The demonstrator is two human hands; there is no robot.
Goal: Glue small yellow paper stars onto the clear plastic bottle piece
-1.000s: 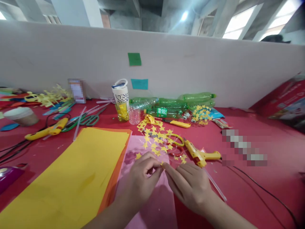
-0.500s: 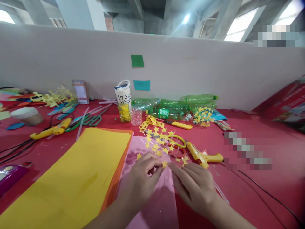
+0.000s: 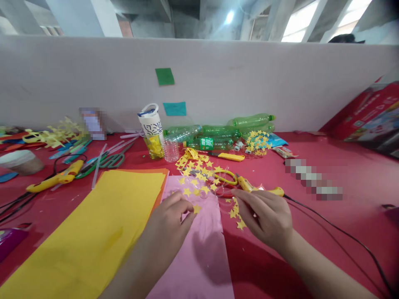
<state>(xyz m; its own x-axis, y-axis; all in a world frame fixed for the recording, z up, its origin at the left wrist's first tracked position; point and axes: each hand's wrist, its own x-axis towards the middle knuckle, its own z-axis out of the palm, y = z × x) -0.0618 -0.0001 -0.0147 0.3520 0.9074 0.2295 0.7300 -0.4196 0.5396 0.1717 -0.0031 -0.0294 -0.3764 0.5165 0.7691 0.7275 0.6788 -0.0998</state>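
Between thumb and forefinger, my left hand (image 3: 173, 218) pinches a small yellow paper star (image 3: 197, 209) above the pink sheet (image 3: 205, 249). My right hand (image 3: 266, 216) has moved apart from it, its fingertips pressed together beside the red scissor handle (image 3: 225, 193); whatever they hold is too fine to make out. Below those fingers lie a few more yellow stars (image 3: 240, 224). A loose spread of stars (image 3: 205, 189), with clear strands among them, covers the far end of the pink sheet. Partly behind my right hand is a yellow glue gun (image 3: 245, 184).
Yellow paper sheets (image 3: 77, 224) lie at left, near another glue gun (image 3: 59, 178) and green scissors (image 3: 114, 160). Behind stand a white-topped bottle (image 3: 151, 131) and lying green bottles (image 3: 218, 143). A yellow cutter (image 3: 230, 156) lies mid-table. A cable (image 3: 336, 230) crosses the right side.
My hands have drawn apart: the right moved away to the right, the left keeps the star. The whole view has shifted slightly.
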